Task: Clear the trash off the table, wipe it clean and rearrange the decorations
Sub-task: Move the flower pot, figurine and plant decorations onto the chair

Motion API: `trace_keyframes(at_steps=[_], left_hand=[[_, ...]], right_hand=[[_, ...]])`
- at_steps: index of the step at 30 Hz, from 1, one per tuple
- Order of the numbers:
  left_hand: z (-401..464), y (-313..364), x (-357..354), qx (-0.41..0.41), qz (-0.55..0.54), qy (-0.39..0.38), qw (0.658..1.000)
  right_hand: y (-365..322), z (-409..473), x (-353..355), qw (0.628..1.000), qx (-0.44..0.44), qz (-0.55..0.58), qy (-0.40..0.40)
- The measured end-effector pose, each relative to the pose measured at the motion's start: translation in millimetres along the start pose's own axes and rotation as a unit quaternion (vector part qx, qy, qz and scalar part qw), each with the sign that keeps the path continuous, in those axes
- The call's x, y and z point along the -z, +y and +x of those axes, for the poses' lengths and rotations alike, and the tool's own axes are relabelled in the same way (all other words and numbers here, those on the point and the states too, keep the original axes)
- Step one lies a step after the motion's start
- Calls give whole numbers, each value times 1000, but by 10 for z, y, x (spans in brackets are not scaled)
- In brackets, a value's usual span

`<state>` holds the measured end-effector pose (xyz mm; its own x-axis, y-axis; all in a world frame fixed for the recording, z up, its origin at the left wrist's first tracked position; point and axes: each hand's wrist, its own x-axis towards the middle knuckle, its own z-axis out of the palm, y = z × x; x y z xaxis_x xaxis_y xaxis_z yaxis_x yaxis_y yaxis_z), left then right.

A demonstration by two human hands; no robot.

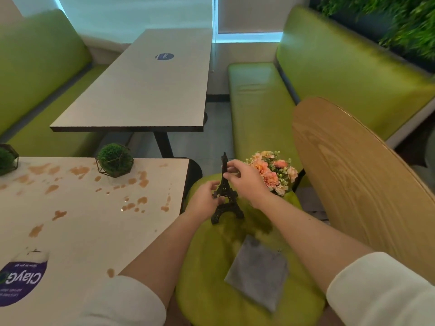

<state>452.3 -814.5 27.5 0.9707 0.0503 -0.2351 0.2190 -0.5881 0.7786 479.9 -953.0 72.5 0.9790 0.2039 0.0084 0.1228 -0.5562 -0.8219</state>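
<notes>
Eiffel Tower model [226, 196] is off the table [89, 222] right now, standing on the green chair seat [211, 267] just past the table's right edge, feet down on the cushion. Your right hand [244, 182] has its fingers [229, 169] pinching the thin upper spire, and your left hand [204, 198] has its fingers curled round the middle tier, so both are on it.

Handling guess: it looks like dark cast metal lattice, so stiff and probably heavier than it looks, with a skinny top that could bend or snap. I'd carry it by the middle or the legs, not the spire. The cushion is soft too, so it may tip if you let go carelessly.

The flowers [274, 171] sit at the seat's far edge, the grey cloth [257, 274] lies at its near end. The table is covered in brown spills [131, 204].

Readable writing: the purple sticker [22, 282] at the table's near left corner says "ClayGo", upside down from your side. Smaller print is too blurry.
</notes>
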Motion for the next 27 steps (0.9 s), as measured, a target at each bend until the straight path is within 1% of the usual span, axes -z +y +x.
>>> trace_keyframes(at_steps=[3,8,11,15,18,21,24,27], left_hand=[[66,-31,-97,-9,-26,24,999],[168,-14,-60,-26,0,54,998],[219,-21,-37,-30,9,62,998],[225,-66,-47,-21,-9,69,997],[213,-73,-41,-16,-18,61,998],[201,-46,3,-7,-22,36,999],[114,-26,62,-2,-31,8,999],[-32,-66,172,11,-23,8,1000]], right_hand=[[22,43,20,1000,9,11,5],[32,117,52,1000,15,6,8],[23,155,25,1000,10,-4,10],[-28,158,-25,1000,7,-19,10],[-70,132,-40,999,4,-28,15],[-86,118,-69,999,6,-43,26],[-85,79,-131,999,-16,-19,47],[-117,-23,-262,996,-56,21,66]])
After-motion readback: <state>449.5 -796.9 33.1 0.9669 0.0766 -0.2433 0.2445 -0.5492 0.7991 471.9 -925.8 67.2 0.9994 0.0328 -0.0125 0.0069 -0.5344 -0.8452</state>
